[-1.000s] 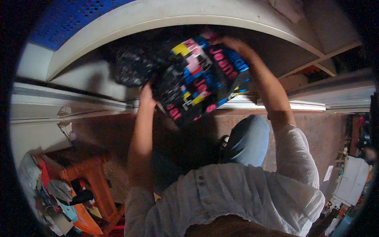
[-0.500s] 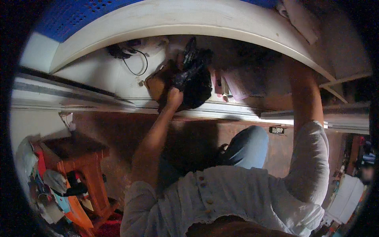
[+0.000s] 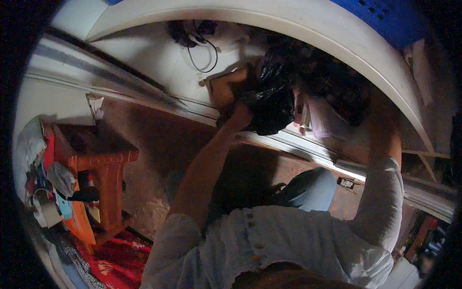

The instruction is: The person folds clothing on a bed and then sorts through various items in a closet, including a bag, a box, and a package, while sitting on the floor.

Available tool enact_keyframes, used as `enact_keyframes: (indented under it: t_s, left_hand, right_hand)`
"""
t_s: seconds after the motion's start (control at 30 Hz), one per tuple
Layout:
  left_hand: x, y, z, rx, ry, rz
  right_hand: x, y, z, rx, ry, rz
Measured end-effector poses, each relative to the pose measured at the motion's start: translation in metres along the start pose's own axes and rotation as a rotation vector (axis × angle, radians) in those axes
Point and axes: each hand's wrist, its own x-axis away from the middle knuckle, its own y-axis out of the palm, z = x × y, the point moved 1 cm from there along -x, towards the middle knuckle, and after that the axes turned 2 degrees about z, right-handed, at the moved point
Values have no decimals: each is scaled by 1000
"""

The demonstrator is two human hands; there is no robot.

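Inside the low compartment, my left hand (image 3: 239, 115) is closed on a black plastic bag (image 3: 272, 103) at its near left side. Beside the bag on the left, touching it, stands a brown box-like thing or bag (image 3: 226, 88). A dark patterned cloth (image 3: 332, 72) is bunched behind and right of the bag. Below that cloth lie pale pink sheets or fabric (image 3: 321, 115). My right forearm (image 3: 385, 132) reaches in under the shelf at the right; its hand is hidden in the dark and behind the shelf edge.
A curved-looking white shelf edge (image 3: 231, 13) spans overhead, with a blue perforated basket (image 3: 385, 19) above it. A black cable (image 3: 215, 58) lies at the back left. Sliding track rails (image 3: 293, 141) run along the front. At the left stands a wooden stand (image 3: 98, 149) beside red fabric (image 3: 115, 257).
The view has turned, so the compartment appears tilted. More dark patterned cloth shows near the black bag. My left hand keeps its grip on the bag; my right arm remains reached in.
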Motion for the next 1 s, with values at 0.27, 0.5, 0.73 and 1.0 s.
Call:
enact_keyframes:
  t_s: [0.27,0.5,0.73,1.0]
  left_hand:
    - [21,-13,-18,-204,-17,40]
    - [44,-85,-5,-602,-173,389]
    - [65,-76,-80,414,-393,490]
    - [76,-71,-90,902,-444,734]
  right_hand:
    - [-4,-1,-96,74,-211,174]
    - [-8,26,-307,-298,-767,55]
    - [-47,121,-425,-131,-716,-180]
    - [-48,171,-462,-17,-672,-230]
